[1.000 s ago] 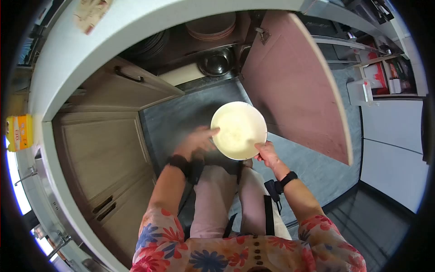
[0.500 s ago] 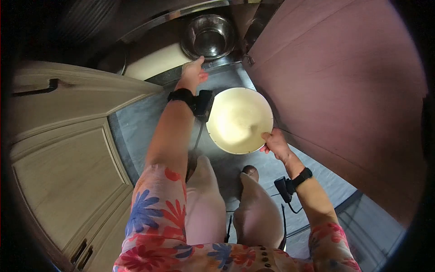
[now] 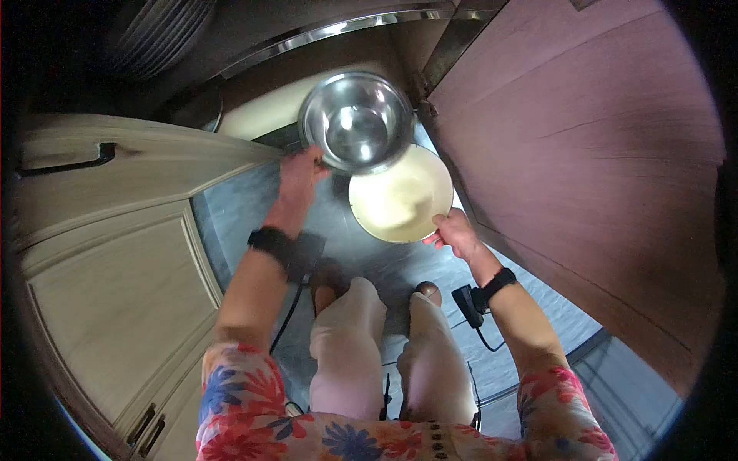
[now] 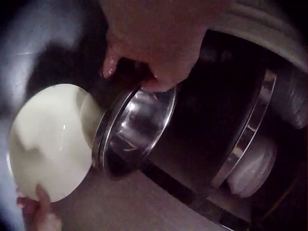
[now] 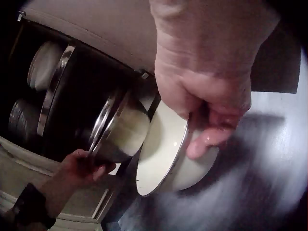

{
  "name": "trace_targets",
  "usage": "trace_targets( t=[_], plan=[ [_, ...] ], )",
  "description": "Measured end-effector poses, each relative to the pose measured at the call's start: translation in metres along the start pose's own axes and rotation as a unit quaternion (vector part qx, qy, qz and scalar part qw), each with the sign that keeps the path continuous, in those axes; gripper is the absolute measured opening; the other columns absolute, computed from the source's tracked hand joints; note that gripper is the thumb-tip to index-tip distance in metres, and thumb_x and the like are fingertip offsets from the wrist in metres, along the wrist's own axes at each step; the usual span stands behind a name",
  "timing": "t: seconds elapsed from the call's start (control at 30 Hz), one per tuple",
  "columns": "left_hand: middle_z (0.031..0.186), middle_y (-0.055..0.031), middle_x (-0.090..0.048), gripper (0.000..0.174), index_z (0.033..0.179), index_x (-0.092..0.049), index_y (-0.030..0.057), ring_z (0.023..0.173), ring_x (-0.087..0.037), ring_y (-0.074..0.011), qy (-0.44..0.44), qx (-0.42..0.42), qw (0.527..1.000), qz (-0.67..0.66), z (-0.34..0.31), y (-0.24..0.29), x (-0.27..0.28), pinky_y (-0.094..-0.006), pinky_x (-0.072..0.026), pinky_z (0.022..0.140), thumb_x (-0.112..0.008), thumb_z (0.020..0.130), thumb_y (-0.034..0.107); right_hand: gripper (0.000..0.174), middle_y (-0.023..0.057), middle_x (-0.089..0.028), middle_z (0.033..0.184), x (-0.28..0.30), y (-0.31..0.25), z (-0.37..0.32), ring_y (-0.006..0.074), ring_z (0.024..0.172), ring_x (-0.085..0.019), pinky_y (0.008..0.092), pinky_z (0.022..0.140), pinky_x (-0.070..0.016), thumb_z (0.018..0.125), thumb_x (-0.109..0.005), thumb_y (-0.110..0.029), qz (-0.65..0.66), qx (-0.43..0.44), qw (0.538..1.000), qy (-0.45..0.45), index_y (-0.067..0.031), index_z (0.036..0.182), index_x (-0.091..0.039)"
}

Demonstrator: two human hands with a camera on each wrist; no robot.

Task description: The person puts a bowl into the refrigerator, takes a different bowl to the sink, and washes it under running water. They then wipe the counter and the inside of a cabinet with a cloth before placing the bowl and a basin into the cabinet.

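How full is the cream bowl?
The cream bowl looks empty: the left wrist view shows only its smooth, pale inside, with shadows across it, while the right hand grips its rim.

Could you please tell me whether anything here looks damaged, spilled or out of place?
I see no spill. The only oddity is on the cream bowl in the right hand: the right wrist view shows a small dark mark near its rim, possibly a chip.

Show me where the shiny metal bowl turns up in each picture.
Head: metal bowl at upper centre, in the left hand.
Left wrist: metal bowl near the centre, below that hand.
Right wrist: metal bowl left of centre.
Shared landmark: cream bowl, seen in all three.
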State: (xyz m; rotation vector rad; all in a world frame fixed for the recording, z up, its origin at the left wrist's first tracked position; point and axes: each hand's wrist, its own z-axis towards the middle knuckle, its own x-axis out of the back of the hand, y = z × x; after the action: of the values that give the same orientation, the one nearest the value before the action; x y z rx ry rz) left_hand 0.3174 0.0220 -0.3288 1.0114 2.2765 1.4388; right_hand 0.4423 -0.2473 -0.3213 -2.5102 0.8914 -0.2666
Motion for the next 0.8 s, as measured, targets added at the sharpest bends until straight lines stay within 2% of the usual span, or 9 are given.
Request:
trace_targets(
  t=[0.13, 0.2, 0.33, 0.43, 0.5, 0.53, 0.7, 0.73, 0.8],
  plan=[
    [0.07, -0.0041, -0.056, 0.012, 0.077, -0.059, 0.0031, 0.065, -0.055, -0.0143, -0.093, -0.038, 0.992, -0.075, -0.042, -0.017, 0.013, -0.027, -0.0483, 0.061, -0.061, 0.071, 0.013, 0.029, 0.017, -0.061, 0.084, -0.004, -0.004, 0.0, 0.0205, 0.057, -0.063, 0.0242, 0.037, -0.0435, 0.085, -0.037, -0.01, 0.029, 0.024, 0.999, -0.001, 0.0078, 0.105, -0.048],
    [0.069, -0.0038, -0.056, 0.008, 0.073, -0.058, 0.0032, 0.063, -0.055, -0.0137, -0.063, 0.148, 0.983, -0.089, -0.048, -0.024, 0.003, -0.0253, -0.0473, 0.058, -0.06, 0.07, 0.011, 0.027, 0.0157, -0.062, 0.082, -0.011, -0.008, 0.003, 0.0198, 0.057, -0.063, 0.0238, 0.038, -0.0435, 0.085, -0.039, -0.011, 0.035, 0.031, 0.999, 0.005, 0.0068, 0.103, -0.049],
    [0.065, -0.0027, -0.054, 0.015, 0.076, -0.057, 0.0032, 0.061, -0.054, -0.0125, -0.09, 0.182, 0.972, -0.12, -0.037, -0.039, 0.008, -0.0281, -0.0443, 0.054, -0.062, 0.063, 0.01, 0.022, 0.0127, -0.062, 0.074, -0.03, -0.009, 0.022, 0.0174, 0.056, -0.062, 0.0223, 0.038, -0.0427, 0.086, -0.043, -0.014, -0.045, 0.038, 0.998, -0.027, 0.0033, 0.096, -0.052],
    [0.065, -0.0043, -0.056, 0.016, 0.076, -0.057, 0.0025, 0.061, -0.055, -0.0136, -0.067, 0.165, 0.984, 0.009, -0.022, -0.048, 0.013, -0.0272, -0.0462, 0.054, -0.062, 0.063, 0.011, 0.019, 0.011, -0.062, 0.071, -0.036, -0.003, 0.036, 0.0164, 0.055, -0.061, 0.022, 0.039, -0.0429, 0.087, -0.042, -0.012, -0.032, 0.051, 0.998, -0.03, 0.0018, 0.095, -0.052],
    [0.069, -0.0066, -0.059, 0.021, 0.08, -0.058, 0.001, 0.063, -0.057, -0.0152, -0.049, 0.018, 0.974, 0.223, -0.012, -0.057, 0.01, -0.0263, -0.0482, 0.053, -0.064, 0.063, 0.013, 0.019, 0.0103, -0.062, 0.072, -0.03, -0.002, 0.04, 0.0163, 0.055, -0.061, 0.0222, 0.04, -0.044, 0.087, -0.043, -0.011, -0.005, 0.074, 0.997, -0.033, 0.0018, 0.098, -0.051],
    [0.069, -0.0066, -0.059, 0.021, 0.08, -0.058, 0.001, 0.063, -0.057, -0.0152, -0.049, 0.02, 0.973, 0.224, -0.012, -0.055, 0.005, -0.0263, -0.0482, 0.053, -0.064, 0.063, 0.013, 0.019, 0.0103, -0.062, 0.072, -0.025, -0.002, 0.041, 0.0163, 0.055, -0.061, 0.0222, 0.04, -0.044, 0.087, -0.043, -0.011, -0.004, 0.072, 0.997, -0.034, 0.0018, 0.098, -0.051],
    [0.075, -0.0064, -0.061, 0.025, 0.092, -0.059, 0.0001, 0.06, -0.059, -0.0137, -0.151, 0.199, 0.968, -0.03, 0.002, -0.091, 0.002, -0.0255, -0.0476, 0.05, -0.062, 0.067, 0.007, 0.024, 0.0095, -0.061, 0.073, -0.009, -0.011, 0.044, 0.0162, 0.056, -0.061, 0.0214, 0.043, -0.0469, 0.087, -0.046, -0.014, -0.014, 0.11, 0.992, -0.064, 0.0012, 0.105, -0.046],
    [0.078, -0.0068, -0.062, 0.024, 0.092, -0.059, -0.0006, 0.061, -0.059, -0.0139, -0.174, 0.186, 0.966, -0.048, 0.007, -0.098, 0.005, -0.0265, -0.0475, 0.05, -0.059, 0.069, 0.005, 0.039, 0.011, -0.06, 0.085, 0.0, -0.018, 0.042, 0.0168, 0.07, -0.062, 0.0243, 0.052, -0.0503, 0.085, -0.052, -0.021, -0.005, 0.086, 0.989, -0.119, -0.0002, 0.117, -0.041],
    [0.07, -0.0053, -0.059, 0.019, 0.085, -0.06, 0.0003, 0.055, -0.056, -0.0133, -0.145, 0.177, 0.969, -0.091, 0.011, -0.093, 0.005, -0.026, -0.0434, 0.044, -0.06, 0.068, 0.01, 0.045, 0.0124, -0.057, 0.096, 0.005, -0.024, 0.028, 0.0175, 0.078, -0.061, 0.0254, 0.056, -0.0508, 0.085, -0.054, -0.022, 0.029, 0.101, 0.983, -0.15, -0.0021, 0.121, -0.037]
  ],
)
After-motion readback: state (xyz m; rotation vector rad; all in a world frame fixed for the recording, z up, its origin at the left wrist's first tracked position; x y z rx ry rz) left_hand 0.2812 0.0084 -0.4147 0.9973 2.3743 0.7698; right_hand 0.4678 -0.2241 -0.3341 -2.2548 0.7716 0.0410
